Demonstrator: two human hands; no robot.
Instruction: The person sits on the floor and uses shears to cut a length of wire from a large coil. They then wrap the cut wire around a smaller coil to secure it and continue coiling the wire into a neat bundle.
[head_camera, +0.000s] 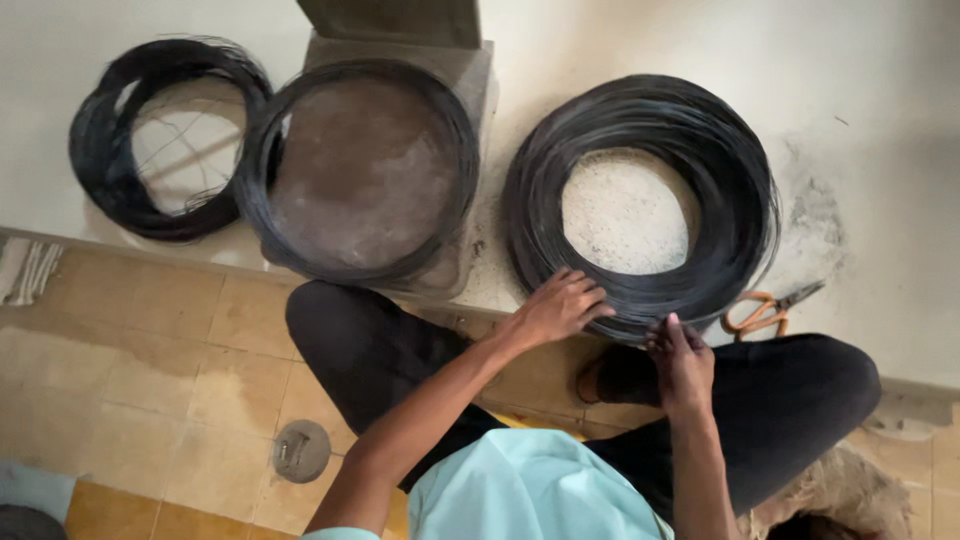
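The large wire coil (640, 195), likely heavy and springy, lies on the floor. At its 6 o'clock rim, the left hand (556, 308) rests spread open; the right hand (682, 362) pinches strands, the best hold.

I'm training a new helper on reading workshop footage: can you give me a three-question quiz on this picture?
1. How many coils of dark wire lean against the pale wall?
2. True or false: both hands are on the same coil.
3. What lies just right of the large coil? A) a hammer B) orange-handled cutters C) a brush

Key
1. Three: the small coil, the middle coil round a brown disc, and the large coil.
2. True: the left hand rests flat on the large coil's lower rim and the right hand pinches wire at the same rim.
3. B: the orange-handled cutters.
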